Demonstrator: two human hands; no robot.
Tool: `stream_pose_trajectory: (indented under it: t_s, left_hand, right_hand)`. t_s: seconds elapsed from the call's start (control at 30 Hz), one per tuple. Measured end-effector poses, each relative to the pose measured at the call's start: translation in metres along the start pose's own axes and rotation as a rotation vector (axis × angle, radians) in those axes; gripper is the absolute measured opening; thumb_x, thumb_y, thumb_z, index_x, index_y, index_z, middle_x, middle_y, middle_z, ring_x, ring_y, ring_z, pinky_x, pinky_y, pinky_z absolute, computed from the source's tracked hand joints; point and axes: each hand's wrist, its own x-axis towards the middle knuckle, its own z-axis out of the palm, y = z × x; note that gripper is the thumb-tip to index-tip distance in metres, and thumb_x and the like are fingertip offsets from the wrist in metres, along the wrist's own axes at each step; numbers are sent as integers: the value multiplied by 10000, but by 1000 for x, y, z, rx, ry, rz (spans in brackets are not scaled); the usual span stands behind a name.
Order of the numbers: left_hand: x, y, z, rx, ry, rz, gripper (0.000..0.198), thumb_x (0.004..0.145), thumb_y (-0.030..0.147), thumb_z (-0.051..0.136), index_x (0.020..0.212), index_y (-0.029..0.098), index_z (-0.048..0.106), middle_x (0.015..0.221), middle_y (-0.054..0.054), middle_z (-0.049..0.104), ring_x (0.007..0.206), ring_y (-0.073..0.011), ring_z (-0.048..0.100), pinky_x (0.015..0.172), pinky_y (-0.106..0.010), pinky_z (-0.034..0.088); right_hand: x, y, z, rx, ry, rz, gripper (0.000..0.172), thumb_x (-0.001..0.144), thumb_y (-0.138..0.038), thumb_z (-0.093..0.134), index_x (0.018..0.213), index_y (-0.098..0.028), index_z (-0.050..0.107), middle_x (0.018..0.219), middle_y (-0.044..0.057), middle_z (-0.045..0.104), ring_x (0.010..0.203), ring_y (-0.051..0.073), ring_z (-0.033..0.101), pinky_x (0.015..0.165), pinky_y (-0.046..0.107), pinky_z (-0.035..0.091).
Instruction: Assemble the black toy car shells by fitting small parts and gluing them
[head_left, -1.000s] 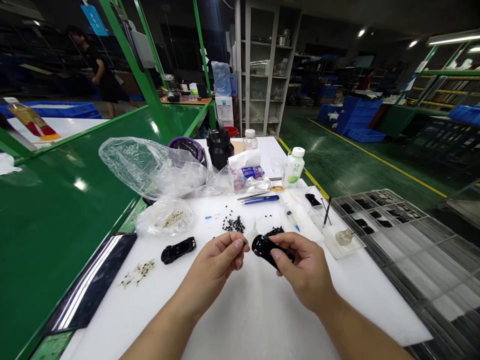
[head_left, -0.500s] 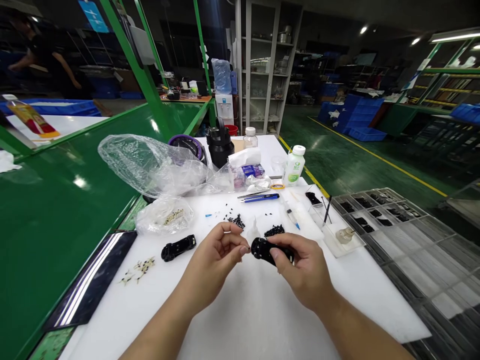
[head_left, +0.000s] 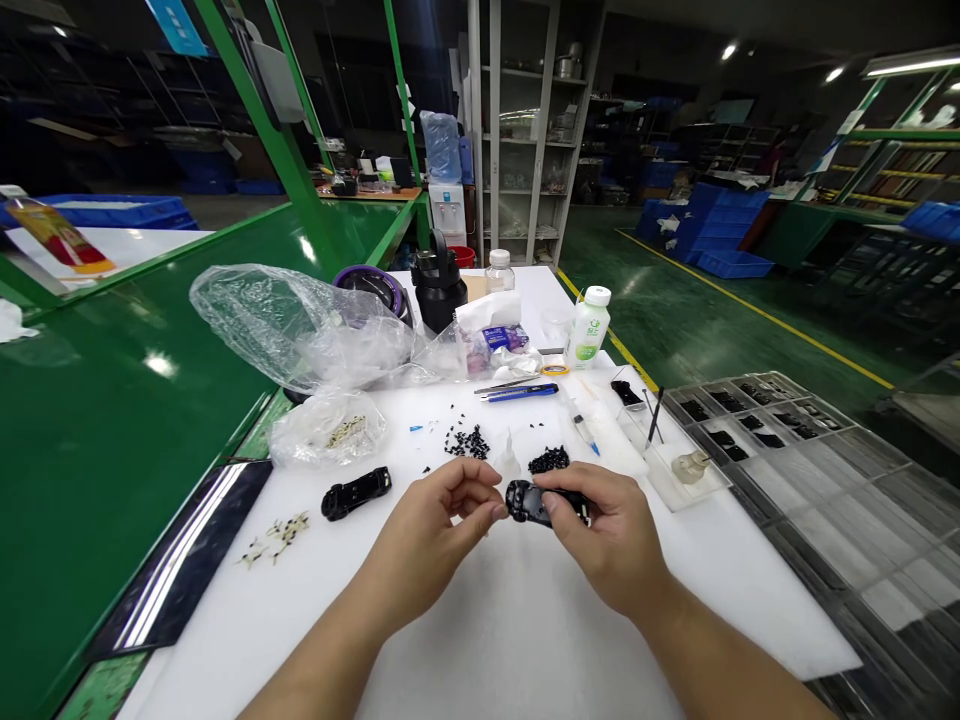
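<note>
The right hand (head_left: pixel 611 545) grips a black part (head_left: pixel 534 502) just above the white table (head_left: pixel 487 640). The left hand (head_left: pixel 427 540), fingertips pinched together, is at its left end. Just beyond lies a heap of black bits (head_left: pixel 548 461), and 1 spare car shell (head_left: pixel 357 493) lies to the left.

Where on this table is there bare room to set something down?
Bare: the near strip this side of the left hand and the right hand holding a black part, and the stretch this side of the clear tray. Crowded: the far half, with plastic bags, black pieces and a white bottle.
</note>
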Motion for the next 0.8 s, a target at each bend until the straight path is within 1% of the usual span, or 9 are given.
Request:
stream_pose_trajectory:
  t_s: [0.13, 0.27, 0.43, 0.57, 0.7, 0.8]
  left_hand:
    - [0, 1, -1, 158, 6, 48, 154, 883, 359, 590, 959, 230, 627, 855, 2, 690, 770, -146, 614, 670, -267, 449]
    - [-1, 2, -1, 217, 37, 75, 136, 881, 358, 591, 923, 244, 653, 808, 22, 688, 724, -129, 607, 637, -244, 442]
    - [0, 1, 0, 196, 59, 93, 131, 873, 356, 601, 893, 237, 653, 769, 27, 678, 688, -117, 596, 601, -223, 441]
    - [1, 1, 2, 167, 93, 115, 125, 865, 339, 612, 893, 225, 656, 768, 20, 677, 679, -115, 603, 619, -221, 459]
    - [0, 0, 4, 153, 147, 127, 129, 865, 335, 612, 869, 214, 656, 724, 17, 659, 660, -114, 599, 632, -220, 470]
    - [0, -2, 7, 116, 185, 135, 144, 861, 350, 618, 883, 213, 658, 735, 12, 661, 670, -116, 608, 641, -218, 487]
  right_hand:
    - [1, 0, 0, -5, 9, -63, 218, 813, -92, 601, 939, -202, 741, 753, 4, 682, 665, 125, 610, 582, 246, 464]
    - [1, 1, 0, 5, 6, -77, 233, 809, -81, 606, 948, -207, 743, 759, 0, 684, 673, 120, 612, 595, 239, 471]
    - [1, 2, 0, 5, 10, -62, 236, 815, -88, 607, 958, -215, 746, 773, -2, 689, 688, 116, 617, 601, 233, 475]
    - [2, 2, -1, 5, 27, -51, 213, 820, -99, 613, 949, -206, 745, 796, 0, 700, 704, 112, 625, 605, 222, 481]
    - [2, 3, -1, 2, 41, -21, 198, 825, -114, 618, 944, -211, 744, 775, -4, 687, 666, 103, 608, 580, 217, 473]
    - [1, 3, 0, 20, 45, 27, 199, 835, -136, 615, 959, -226, 743, 767, -4, 674, 624, 103, 603, 556, 228, 474]
